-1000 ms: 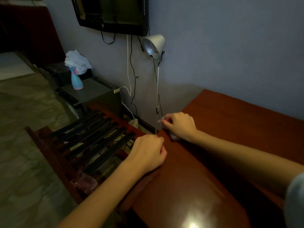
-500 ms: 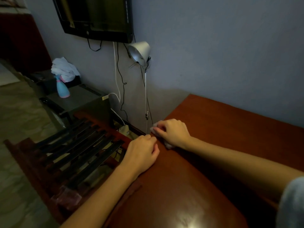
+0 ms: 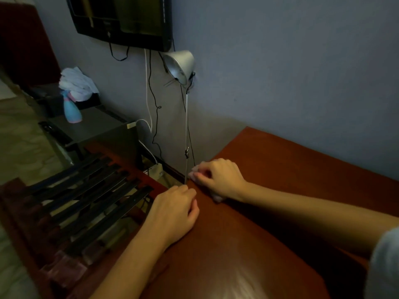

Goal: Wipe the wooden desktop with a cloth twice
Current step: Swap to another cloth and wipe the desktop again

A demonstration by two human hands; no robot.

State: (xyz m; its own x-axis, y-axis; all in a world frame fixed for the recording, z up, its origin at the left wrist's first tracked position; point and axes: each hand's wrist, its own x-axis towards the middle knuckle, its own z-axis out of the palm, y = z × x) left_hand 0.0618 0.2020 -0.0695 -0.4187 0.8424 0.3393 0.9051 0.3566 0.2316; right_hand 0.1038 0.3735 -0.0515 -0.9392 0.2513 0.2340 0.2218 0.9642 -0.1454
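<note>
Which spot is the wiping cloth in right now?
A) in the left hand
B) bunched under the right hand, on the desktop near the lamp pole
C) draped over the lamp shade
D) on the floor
B: pale cloth peeks out from under the curled right hand on the wooden desktop, right beside the lamp pole.

- right hand [image 3: 218, 180] is right at the foot of the lamp [image 3: 180, 65], fingers curled round a pale cloth [image 3: 216, 198] that's down on the wooden desktop [image 3: 280, 190]
- left hand [image 3: 172, 212] just this side of the lamp's foot, loose fist resting on the desk edge
- left of the lamp: dark slatted rack [image 3: 82, 201], and further left a blue spray bottle [image 3: 72, 108]
- tv [image 3: 125, 18] on the wall just above the lamp
</note>
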